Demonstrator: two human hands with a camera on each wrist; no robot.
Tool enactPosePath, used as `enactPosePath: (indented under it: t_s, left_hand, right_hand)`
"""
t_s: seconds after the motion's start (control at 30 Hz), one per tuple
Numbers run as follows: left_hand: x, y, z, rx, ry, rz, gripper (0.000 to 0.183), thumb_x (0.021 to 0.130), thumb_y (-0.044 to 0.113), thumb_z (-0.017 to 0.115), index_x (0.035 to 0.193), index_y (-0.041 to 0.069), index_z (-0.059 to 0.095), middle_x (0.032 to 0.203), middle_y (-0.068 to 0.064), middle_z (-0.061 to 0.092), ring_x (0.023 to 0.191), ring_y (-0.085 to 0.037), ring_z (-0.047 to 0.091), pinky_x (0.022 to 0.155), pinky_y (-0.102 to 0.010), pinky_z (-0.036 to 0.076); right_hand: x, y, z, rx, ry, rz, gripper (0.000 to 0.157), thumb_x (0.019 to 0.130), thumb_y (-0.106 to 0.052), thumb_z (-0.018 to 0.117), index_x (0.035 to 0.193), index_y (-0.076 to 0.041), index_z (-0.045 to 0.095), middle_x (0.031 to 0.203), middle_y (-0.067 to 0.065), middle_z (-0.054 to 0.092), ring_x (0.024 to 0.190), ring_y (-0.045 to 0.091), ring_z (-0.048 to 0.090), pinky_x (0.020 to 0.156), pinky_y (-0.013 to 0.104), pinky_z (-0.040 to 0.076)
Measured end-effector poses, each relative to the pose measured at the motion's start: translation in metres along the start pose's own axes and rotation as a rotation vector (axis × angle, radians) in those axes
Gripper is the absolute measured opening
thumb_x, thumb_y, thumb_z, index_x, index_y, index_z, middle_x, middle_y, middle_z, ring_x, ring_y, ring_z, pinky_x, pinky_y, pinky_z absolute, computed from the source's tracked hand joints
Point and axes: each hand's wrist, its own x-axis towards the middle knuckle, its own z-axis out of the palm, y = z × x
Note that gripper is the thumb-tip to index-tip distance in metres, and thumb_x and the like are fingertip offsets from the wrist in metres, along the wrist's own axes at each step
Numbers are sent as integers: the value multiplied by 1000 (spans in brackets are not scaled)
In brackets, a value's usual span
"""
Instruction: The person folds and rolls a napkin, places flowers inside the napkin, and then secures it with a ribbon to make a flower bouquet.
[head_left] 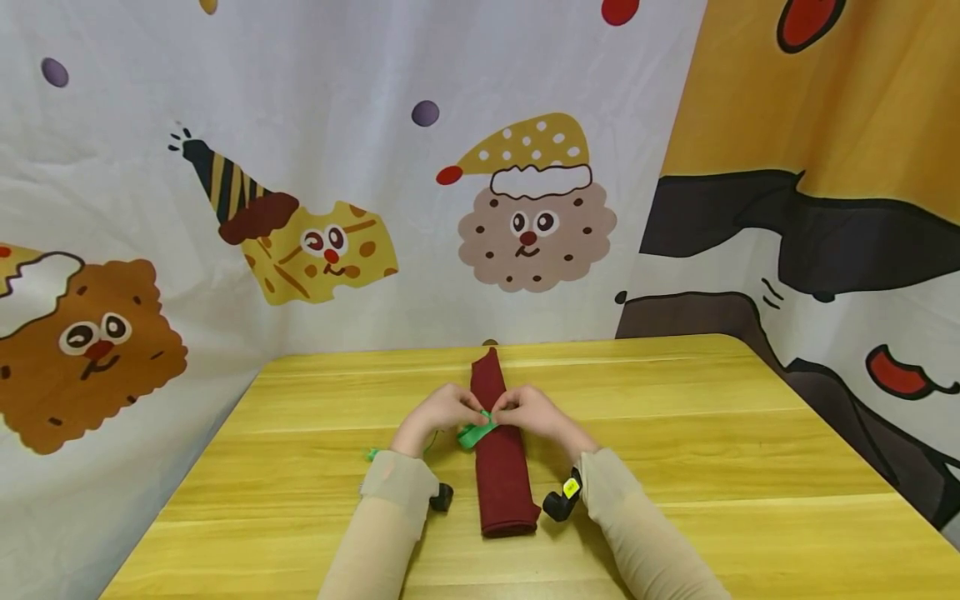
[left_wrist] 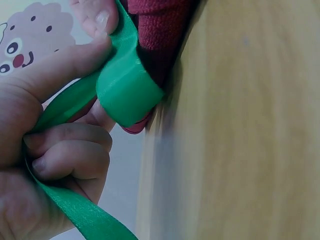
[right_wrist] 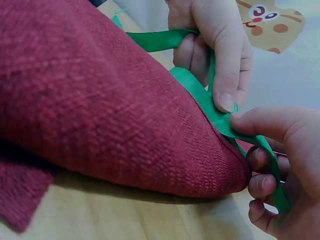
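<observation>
A dark red rolled cloth (head_left: 504, 479) lies lengthwise on the table, pointing away from me. Around its middle runs a green ribbon (head_left: 476, 434), which forms a loop at the left side in the left wrist view. My left hand (head_left: 448, 407) pinches the ribbon between thumb and finger, its other fingers curled round a trailing length. Close against it, my right hand (head_left: 528, 411) pinches the ribbon too, with one end running down across its curled fingers (right_wrist: 262, 185). Both thumbs nearly meet above the roll.
The wooden table (head_left: 675, 433) extends to both sides of the roll. A green ribbon end (head_left: 372, 454) lies by the left sleeve. Behind the table hangs a printed curtain (head_left: 420, 183) with cartoon snacks. A black wrist camera (head_left: 561, 500) sits at my right cuff.
</observation>
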Motion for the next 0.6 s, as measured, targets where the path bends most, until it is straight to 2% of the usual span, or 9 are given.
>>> enactPosePath:
  t_s: [0.27,0.43,0.6]
  left_hand:
    - [0,0,-1,-9,3,15,9,87,13,73,91,6,74,77,-3,65,49,-9,37,49,-24,36]
    - [1,-1,0,0,11,21,8,86,13,73,91,6,74,73,-4,64,46,-9,34,47,-25,35]
    - [2,-3,1,-12,9,5,8,85,13,74,89,7,74,71,-4,63,45,-9,35,47,-25,35]
  right_hand:
    - [0,2,-6,-6,11,12,11,90,-17,67,90,-9,75,83,-2,68,72,13,49,67,30,40]
    - [0,9,-14,-5,37,43,11,89,-18,69,91,-9,74,88,-1,68,80,14,55,73,31,45]
    - [-2,11,-19,4,58,65,12,87,-18,69,90,-7,74,91,1,69,84,17,56,76,34,45]
